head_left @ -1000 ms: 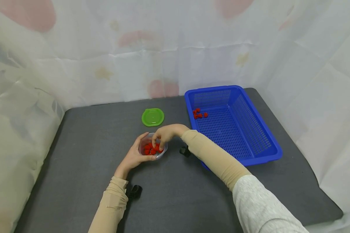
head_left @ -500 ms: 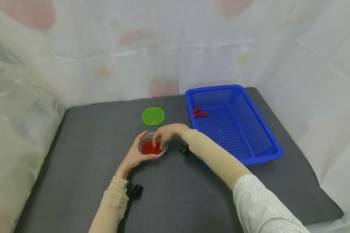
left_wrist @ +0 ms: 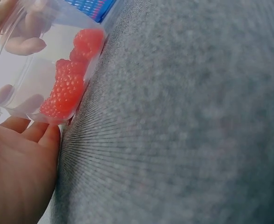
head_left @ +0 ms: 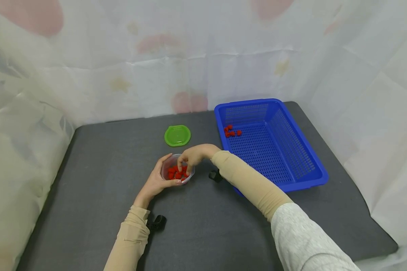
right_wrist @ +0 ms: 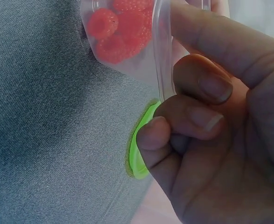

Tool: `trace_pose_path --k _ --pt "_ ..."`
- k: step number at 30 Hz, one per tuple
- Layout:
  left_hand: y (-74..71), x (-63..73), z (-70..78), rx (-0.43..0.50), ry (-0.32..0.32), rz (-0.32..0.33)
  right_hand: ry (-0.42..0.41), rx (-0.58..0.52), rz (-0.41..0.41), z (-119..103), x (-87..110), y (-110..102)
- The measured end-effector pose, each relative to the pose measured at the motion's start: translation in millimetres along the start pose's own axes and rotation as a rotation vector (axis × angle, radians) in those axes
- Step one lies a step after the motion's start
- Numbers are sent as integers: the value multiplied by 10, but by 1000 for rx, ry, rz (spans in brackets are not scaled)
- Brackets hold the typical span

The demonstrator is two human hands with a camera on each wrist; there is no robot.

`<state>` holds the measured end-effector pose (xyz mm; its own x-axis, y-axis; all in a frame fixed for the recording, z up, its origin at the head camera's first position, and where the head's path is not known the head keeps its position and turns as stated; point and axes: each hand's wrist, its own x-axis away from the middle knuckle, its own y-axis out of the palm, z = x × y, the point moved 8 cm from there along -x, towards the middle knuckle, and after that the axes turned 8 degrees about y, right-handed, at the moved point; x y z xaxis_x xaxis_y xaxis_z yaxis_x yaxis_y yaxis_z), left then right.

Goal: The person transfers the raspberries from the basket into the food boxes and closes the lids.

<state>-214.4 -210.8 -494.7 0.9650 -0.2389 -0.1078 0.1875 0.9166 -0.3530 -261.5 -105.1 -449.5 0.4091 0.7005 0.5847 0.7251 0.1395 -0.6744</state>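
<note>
My left hand [head_left: 157, 178] holds a clear plastic container [head_left: 167, 162] between thumb and fingers. Several raspberries [head_left: 177, 175] lie inside it, also visible through its wall in the left wrist view as a cluster of raspberries [left_wrist: 65, 91]. My right hand [head_left: 194, 154] reaches over the rim, index finger and thumb pointing down into the container. In the right wrist view the index finger [right_wrist: 211, 35] passes behind the rim while the other fingers of that hand are curled outside. Its fingertips are partly hidden, so whether they grip a raspberry cannot be told.
A green lid [head_left: 177, 136] lies on the grey tabletop [head_left: 98, 180] behind the container. To the right stands a blue plastic basket [head_left: 274, 150] with several raspberries [head_left: 232, 132] in its left back corner. A printed white curtain [head_left: 156, 75] surrounds the table.
Both hands and the container stay almost in place. The right hand's fingers shift slightly within the container. The basket and lid have not moved.
</note>
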Motion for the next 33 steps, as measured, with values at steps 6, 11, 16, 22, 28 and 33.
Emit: trace_pose_path --k 6,11,16,22,28,33 --pt "10 1 11 28 6 -8 -13 7 -15 -22 27 7" --pt "19 11 114 59 -6 -28 -14 0 -16 -21 35 6" --pt "31 27 282 57 -30 -52 -14 -5 -9 -9 37 -1" --pt "21 9 203 57 -30 -59 -30 -12 -8 -22 84 -15" --pt "35 -23 70 71 33 -64 -80 -50 27 -33 265 -145" --pt "25 -28 57 82 38 -54 -130 -142 90 46 489 -335"
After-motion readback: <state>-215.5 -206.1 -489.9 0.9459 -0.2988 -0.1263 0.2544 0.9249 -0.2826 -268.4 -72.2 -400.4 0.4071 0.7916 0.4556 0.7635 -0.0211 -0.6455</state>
